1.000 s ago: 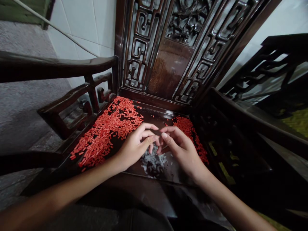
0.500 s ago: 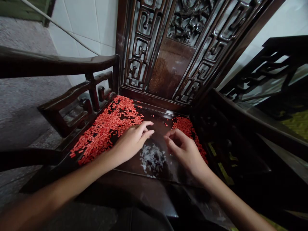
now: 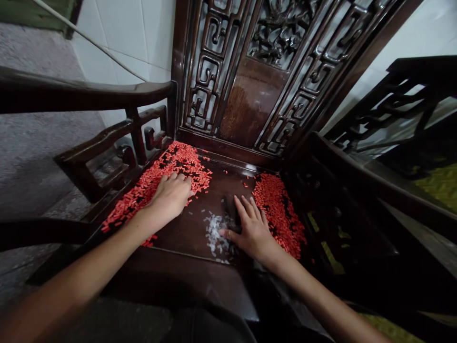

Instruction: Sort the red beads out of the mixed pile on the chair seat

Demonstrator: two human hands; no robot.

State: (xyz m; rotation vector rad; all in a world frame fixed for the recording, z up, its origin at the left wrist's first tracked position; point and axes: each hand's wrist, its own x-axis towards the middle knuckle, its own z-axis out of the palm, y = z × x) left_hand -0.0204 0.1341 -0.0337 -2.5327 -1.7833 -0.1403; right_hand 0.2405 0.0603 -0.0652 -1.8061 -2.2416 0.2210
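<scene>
Hands have moved apart since half a second ago: our left hand is over the left-side red pieces, fingers curled, pinch unreadable, our right hand fanned beside the pale bits on the seat, colours mostly separated, amount left unclear.

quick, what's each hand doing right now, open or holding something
Left hand: fingers curled over small red stick-shaped pieces; whether it grips any cannot be told.
Right hand: open, fingers spread, by small translucent whitish pieces.
</scene>
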